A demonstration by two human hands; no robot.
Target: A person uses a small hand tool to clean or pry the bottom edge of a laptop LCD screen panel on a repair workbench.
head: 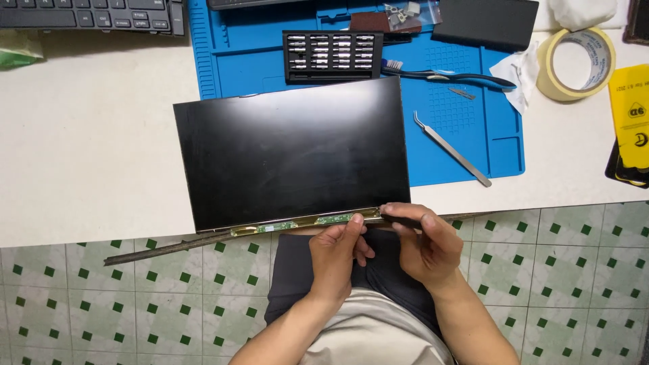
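Two hands at the near edge of a black panel point(292, 154), flat on the counter point(88, 142), its far part overlapping a blue mat point(473, 145). Green circuit strip point(304, 222) along that near edge, jutting past the counter lip. Left hand point(336, 260) pinching the strip from below, grip narrow, fingertips on the strip near its right end. Right hand point(422, 243) just beside, grip closed on the strip's right end at the panel corner, thumb and forefinger pressed together there. Dark strip point(169, 248) running leftward along the counter lip from under the panel.

On the mat behind the panel: black bit case point(332, 57) with rows of silver bits, touching the panel's far edge or nearly so. Right of the case, a toothbrush point(412, 69) and dark-handled pliers point(473, 80). Tweezers point(451, 149) lying diagonally on the mat, near the panel's right edge but apart. Tape roll point(577, 64) off the mat to the right, crumpled tissue point(514, 74) beside. Keyboard point(91, 13) at far left. Green-checked tile floor point(101, 297) below.
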